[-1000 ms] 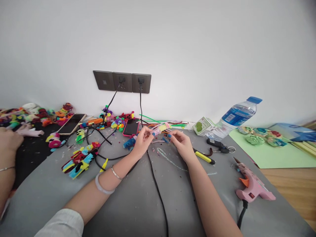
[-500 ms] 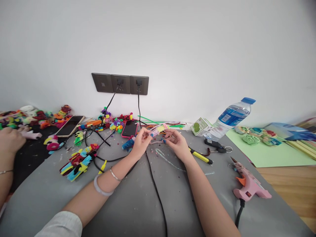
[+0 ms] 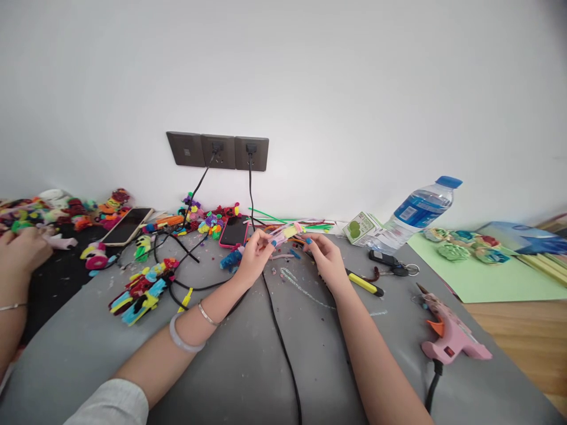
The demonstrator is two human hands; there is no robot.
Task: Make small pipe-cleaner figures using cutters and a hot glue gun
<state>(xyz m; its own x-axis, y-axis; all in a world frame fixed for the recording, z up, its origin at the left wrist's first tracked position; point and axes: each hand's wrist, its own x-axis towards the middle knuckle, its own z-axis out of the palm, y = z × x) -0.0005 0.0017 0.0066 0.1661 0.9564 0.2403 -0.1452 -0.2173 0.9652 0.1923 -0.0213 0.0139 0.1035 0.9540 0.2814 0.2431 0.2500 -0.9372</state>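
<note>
My left hand (image 3: 256,255), with blue nails and a pale bangle on its arm, pinches a small pink and yellow pipe-cleaner piece (image 3: 290,231) held above the table. Just right of that piece is my right hand (image 3: 326,258), its thumb and fingertips drawn together. What sits between them, if anything, is too small to make out. Below the hands lie a thin pink strip (image 3: 282,256) and small crumbs. A yellow and black utility knife (image 3: 365,283) is beside my right wrist.
A pink glue gun (image 3: 454,342) lies right, near keys (image 3: 401,270). A water bottle (image 3: 414,215) leans beside a green-white box (image 3: 361,227). Black cables (image 3: 277,330) cross the grey table. Colourful pipe-cleaner figures (image 3: 144,292) and phones lie left, where another person's hand (image 3: 26,254) works.
My right hand's fingers have risen from near the table strip toward the pipe-cleaner piece and drawn together. My left hand keeps its hold. The other person's hand has shifted right.
</note>
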